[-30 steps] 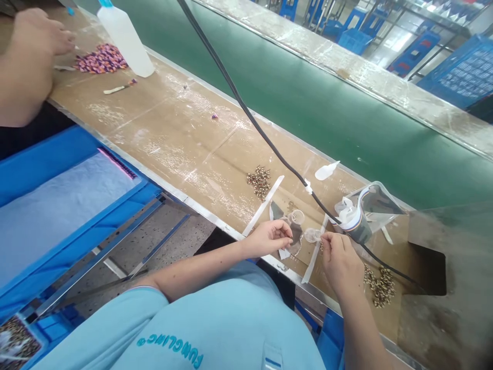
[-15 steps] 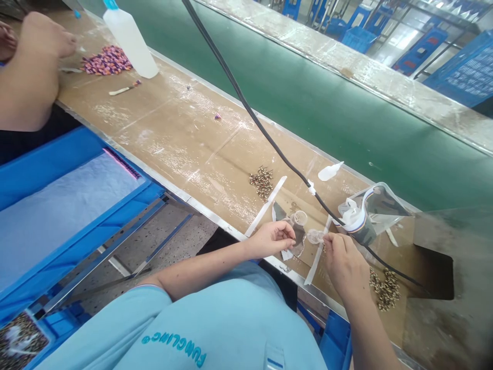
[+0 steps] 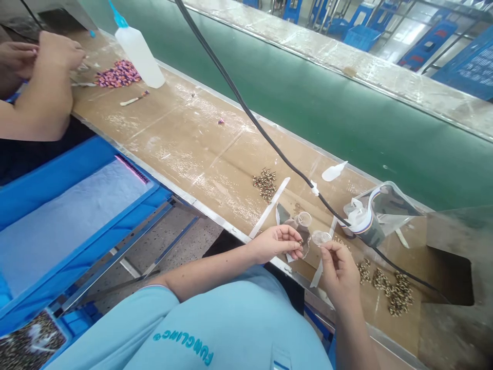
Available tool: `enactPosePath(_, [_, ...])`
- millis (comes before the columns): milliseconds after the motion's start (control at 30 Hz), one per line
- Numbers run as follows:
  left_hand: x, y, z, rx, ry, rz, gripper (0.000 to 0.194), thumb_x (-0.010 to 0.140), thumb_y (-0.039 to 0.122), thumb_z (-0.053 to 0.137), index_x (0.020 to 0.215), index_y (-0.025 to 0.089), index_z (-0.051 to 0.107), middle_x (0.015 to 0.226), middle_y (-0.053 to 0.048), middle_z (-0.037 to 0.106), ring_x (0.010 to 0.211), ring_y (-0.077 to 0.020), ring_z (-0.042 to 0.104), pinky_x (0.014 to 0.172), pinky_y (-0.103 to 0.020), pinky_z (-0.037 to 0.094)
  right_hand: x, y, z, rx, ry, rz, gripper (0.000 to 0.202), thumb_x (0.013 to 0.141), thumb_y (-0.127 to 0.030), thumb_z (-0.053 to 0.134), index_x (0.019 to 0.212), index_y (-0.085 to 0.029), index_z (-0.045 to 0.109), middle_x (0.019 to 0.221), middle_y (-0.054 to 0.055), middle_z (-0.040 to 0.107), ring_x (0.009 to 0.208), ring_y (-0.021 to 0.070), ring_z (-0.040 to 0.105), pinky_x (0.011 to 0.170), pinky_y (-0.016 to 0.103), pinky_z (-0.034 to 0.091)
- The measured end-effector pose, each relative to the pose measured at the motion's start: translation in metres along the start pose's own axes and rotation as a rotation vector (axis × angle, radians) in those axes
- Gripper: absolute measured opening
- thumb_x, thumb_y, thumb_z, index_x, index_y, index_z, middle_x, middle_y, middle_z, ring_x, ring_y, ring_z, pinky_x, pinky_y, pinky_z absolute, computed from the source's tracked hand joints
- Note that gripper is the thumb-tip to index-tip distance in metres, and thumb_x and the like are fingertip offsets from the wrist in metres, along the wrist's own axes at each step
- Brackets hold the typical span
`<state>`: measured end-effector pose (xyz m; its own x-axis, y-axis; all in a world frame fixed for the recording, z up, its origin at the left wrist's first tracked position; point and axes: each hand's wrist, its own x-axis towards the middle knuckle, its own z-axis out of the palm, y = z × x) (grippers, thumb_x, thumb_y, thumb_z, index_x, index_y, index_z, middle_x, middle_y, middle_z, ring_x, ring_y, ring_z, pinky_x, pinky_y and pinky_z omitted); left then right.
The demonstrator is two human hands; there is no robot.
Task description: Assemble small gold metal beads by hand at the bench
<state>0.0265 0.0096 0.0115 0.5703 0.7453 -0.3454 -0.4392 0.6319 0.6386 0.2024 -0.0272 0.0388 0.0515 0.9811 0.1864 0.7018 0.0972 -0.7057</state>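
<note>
My left hand (image 3: 283,240) pinches a tiny brass-coloured piece above the bench, beside a dark scrap of cloth (image 3: 284,214). Fingers of my right hand (image 3: 341,267) are pressed together near a small clear round dish (image 3: 321,237); whether they grip its rim or something tiny is too small to tell. Another clear ring-like dish (image 3: 304,219) sits just beyond my left fingertips. One pile of small brass pieces (image 3: 264,184) lies left of a white tape strip (image 3: 269,206). More brass pieces (image 3: 400,295) are heaped to the right of my right hand.
A black cable (image 3: 246,105) hangs across the view. A clear bag with a cup (image 3: 362,218) stands at the right. At the far left are a co-worker's arms (image 3: 42,97), a white bottle (image 3: 140,59), pink-purple pieces (image 3: 117,74) and a blue tray (image 3: 77,216).
The view has shifted slightly. My right hand has drawn back a little toward me, uncovering more brass pieces beside it. The co-worker's hands have come further into view.
</note>
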Motion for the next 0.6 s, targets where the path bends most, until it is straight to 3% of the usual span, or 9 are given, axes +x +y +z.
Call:
enactPosePath(200, [0.0, 0.001, 0.0, -0.013, -0.001, -0.032, 0.046, 0.054, 0.038, 0.083, 0.078, 0.012, 0.054, 0.064, -0.002, 0.067, 0.057, -0.0122, 0.064, 0.056, -0.023, 0.048, -0.004, -0.008, 0.014, 0.026, -0.073, -0.045, 0.02, 0.089, -0.035, 0.045, 0.079, -0.021, 0.055, 0.071, 0.001, 0.057, 0.066, 0.0143, 0.052, 0.059, 0.027, 0.04])
enactPosePath(600, [0.002, -0.004, -0.005, 0.029, -0.027, -0.035, 0.045, 0.058, 0.04, 0.081, 0.081, 0.012, 0.054, 0.063, -0.004, 0.069, 0.052, -0.0103, 0.062, 0.057, -0.024, 0.049, -0.003, -0.013, 0.018, -0.002, -0.138, -0.061, 0.025, 0.091, -0.038, 0.042, 0.076, -0.022, 0.055, 0.073, 0.002, 0.058, 0.069, 0.0151, 0.052, 0.06, 0.028, 0.04])
